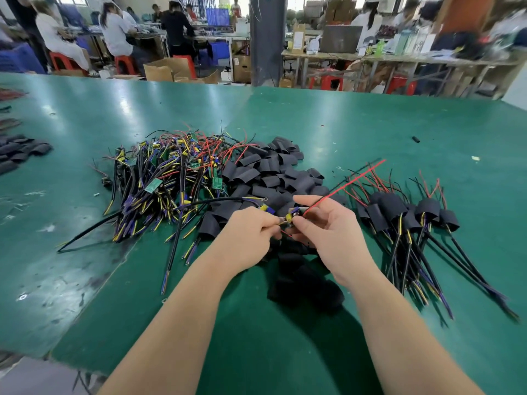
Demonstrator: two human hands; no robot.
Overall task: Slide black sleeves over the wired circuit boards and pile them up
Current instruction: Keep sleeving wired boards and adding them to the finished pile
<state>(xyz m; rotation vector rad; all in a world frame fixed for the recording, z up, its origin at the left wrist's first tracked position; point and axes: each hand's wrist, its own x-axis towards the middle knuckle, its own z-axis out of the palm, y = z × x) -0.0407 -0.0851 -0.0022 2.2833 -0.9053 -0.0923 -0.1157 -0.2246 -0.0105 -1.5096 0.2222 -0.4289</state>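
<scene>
Green matting covers the worktop [370, 124], and the job on it looks well short of half done. To the right lies a small pile of finished pieces [413, 215], each with a black sleeve on and its leads trailing. To the left sits a much bigger tangle of bare wired boards [171, 178], with a heap of loose sleeves [271, 172] just beside it. Between the piles, above the nearest sleeves, the left hand [251, 235] and right hand [328, 226] meet on one wired board [291, 217]. Each grip is pinched on it, the left at its yellow-and-purple leads, the right at the end where a red wire [348, 181] sticks out. I'd say no sleeve is on it yet. Fingers cover most of the board, and the dark sleeves under the wrists are only a blur.
</scene>
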